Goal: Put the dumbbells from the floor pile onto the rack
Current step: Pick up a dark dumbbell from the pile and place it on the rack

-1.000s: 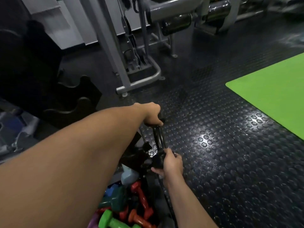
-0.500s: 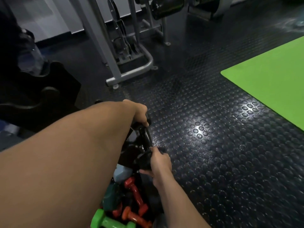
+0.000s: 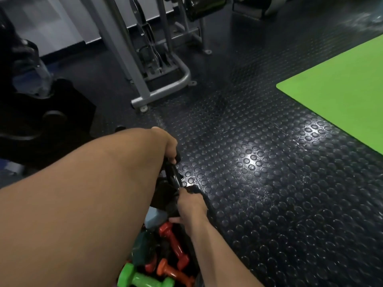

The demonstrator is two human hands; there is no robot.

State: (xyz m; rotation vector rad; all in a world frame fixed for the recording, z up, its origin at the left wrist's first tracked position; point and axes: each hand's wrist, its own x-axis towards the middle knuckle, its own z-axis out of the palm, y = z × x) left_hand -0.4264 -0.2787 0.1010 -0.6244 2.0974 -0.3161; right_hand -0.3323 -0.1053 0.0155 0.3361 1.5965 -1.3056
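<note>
A black dumbbell point(image 3: 173, 174) lies lengthwise between both hands, just above the floor pile. My left hand point(image 3: 165, 145) is closed over its far end. My right hand point(image 3: 191, 204) grips its near end, which is mostly hidden by the fingers. Below them the pile holds a red dumbbell point(image 3: 174, 244), an orange one point(image 3: 172, 273), a bright green one point(image 3: 143, 278), a dark teal one point(image 3: 143, 247) and a pale blue one point(image 3: 154, 217). The dark dumbbell rack point(image 3: 51, 119) stands at the left, dim and hard to make out.
The grey frame of a gym machine point(image 3: 145, 65) stands on the studded black rubber floor point(image 3: 269, 193) behind the hands. A bright green mat point(image 3: 342, 90) covers the floor at the right. My left forearm hides much of the pile's left side.
The view has dipped and shifted, so both hands and the black dumbbell sit lower and further left in the frame. The two grips are unchanged.
</note>
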